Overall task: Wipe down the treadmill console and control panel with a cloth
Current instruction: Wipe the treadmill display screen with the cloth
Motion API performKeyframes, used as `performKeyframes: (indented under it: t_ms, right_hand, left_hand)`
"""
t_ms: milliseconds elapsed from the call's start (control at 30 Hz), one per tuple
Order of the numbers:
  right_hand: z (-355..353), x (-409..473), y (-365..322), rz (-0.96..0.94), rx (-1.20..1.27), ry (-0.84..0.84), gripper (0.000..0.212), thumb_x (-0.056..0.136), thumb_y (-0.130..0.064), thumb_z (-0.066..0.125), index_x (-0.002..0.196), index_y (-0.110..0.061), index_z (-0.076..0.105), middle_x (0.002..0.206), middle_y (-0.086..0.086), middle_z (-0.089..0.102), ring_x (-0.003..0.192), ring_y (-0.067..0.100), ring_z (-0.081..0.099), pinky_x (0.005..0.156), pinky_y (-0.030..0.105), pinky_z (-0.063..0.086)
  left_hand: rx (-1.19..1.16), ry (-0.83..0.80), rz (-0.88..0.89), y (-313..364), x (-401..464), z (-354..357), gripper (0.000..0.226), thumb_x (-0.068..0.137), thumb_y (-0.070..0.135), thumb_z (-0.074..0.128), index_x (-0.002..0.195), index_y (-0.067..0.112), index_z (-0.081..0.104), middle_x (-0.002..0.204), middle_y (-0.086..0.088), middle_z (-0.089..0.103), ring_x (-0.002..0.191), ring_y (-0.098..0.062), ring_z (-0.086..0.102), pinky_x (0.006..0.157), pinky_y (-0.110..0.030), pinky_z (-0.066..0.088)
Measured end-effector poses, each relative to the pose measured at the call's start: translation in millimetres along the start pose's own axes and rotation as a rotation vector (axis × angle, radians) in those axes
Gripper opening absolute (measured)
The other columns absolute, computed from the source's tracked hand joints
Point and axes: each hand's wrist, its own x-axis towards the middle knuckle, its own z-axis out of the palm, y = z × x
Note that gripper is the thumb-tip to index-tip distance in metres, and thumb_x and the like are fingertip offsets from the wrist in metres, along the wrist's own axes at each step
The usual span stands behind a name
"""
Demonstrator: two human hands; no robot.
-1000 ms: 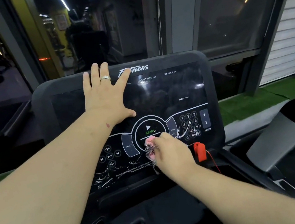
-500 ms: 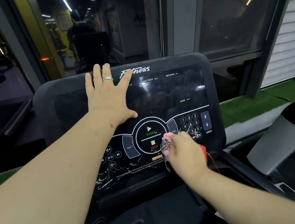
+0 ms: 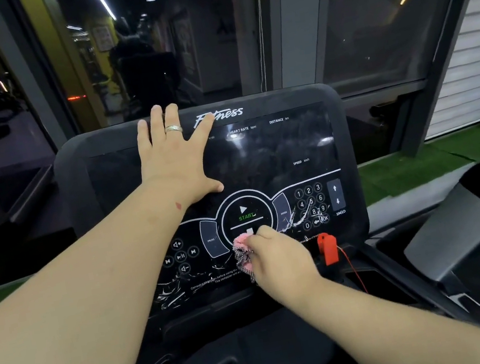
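The black treadmill console (image 3: 286,141) fills the middle of the head view, with its control panel (image 3: 313,204) of round buttons and a number pad below the dark screen. My left hand (image 3: 176,157) lies flat with spread fingers on the upper left of the screen, a ring on one finger. My right hand (image 3: 278,258) grips a bunched pink and checked cloth (image 3: 243,256) and presses it on the panel just under the START button, over the stop area.
A red safety key (image 3: 328,248) with a thin red cord clips to the panel right of my right hand. White scuffs mark the panel's lower left. A second treadmill's grey handrail (image 3: 453,234) sits to the right. Dark windows stand behind.
My right hand swept the cloth to the right along the lower panel, then back left under the START button. My left hand stayed flat on the screen.
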Motion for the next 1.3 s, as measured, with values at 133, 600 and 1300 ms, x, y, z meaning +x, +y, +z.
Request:
performKeyframes:
  t_ms: [133,600,1300]
  right_hand:
    - [-19.6,2.2,35.3,0.242,0.041,0.063,0.033,0.091,-0.026,0.064,0.122,-0.037,0.068,0.093,-0.009,0.051,0.090,0.022,0.065,0.076,0.035,0.050]
    - [-2.3,-7.0,16.4,0.234,0.045,0.128,0.027,0.085,-0.019,0.067,0.109,-0.030,0.068,0.092,-0.001,0.056,0.079,0.028,0.065,0.067,0.038,0.052]
    - [-29.6,45.3,8.3,0.170,0.061,0.108,0.035,0.093,-0.023,0.062,0.125,-0.036,0.067,0.094,0.000,0.054,0.087,0.030,0.064,0.076,0.041,0.053]
  left_hand:
    - [0.002,-0.001,0.006,0.7,0.2,0.4,0.131,0.059,0.082,0.077,0.158,0.047,-0.001,0.167,-0.020,-0.004,0.155,-0.040,-0.013,0.125,-0.057,-0.002]
    - [0.013,-0.010,-0.015,4.1,1.5,-1.4,0.132,0.058,0.081,0.079,0.159,0.045,0.001,0.167,-0.021,-0.002,0.155,-0.042,-0.011,0.125,-0.058,-0.002]
    - [0.013,0.010,-0.011,3.6,0.6,1.3,0.132,0.057,0.081,0.078,0.158,0.046,0.001,0.167,-0.021,-0.001,0.155,-0.041,-0.010,0.125,-0.058,0.000]
